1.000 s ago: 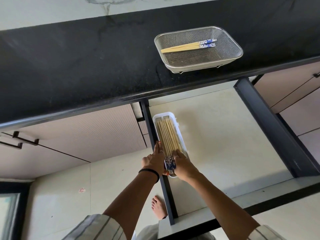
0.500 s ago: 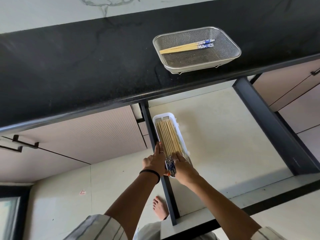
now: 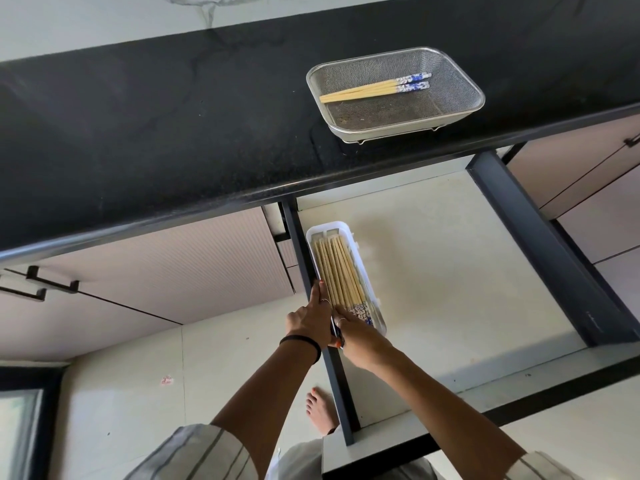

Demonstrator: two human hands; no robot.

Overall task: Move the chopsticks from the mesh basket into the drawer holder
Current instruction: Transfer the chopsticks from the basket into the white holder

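A steel mesh basket (image 3: 460,109) stands on the black counter and holds a pair of wooden chopsticks (image 3: 367,91) with blue patterned ends. Below, in the open drawer (image 3: 450,271), a white holder (image 3: 360,261) lies along the left wall, packed with several chopsticks (image 3: 337,271). My left hand (image 3: 311,320) rests on the holder's left rim, fingers stretched along it. My right hand (image 3: 356,336) lies flat over the chopsticks' patterned ends at the holder's near end. Neither hand grips a chopstick that I can see.
The drawer's dark side walls (image 3: 540,247) frame a pale floor right of the holder. Closed cabinet fronts with black handles (image 3: 52,284) sit at left. A bare foot (image 3: 320,408) stands on the tiled floor beneath the drawer's left wall.
Both hands stay at the holder's near end. My right hand has flattened a little further over the chopstick ends. The basket and its pair have not moved.
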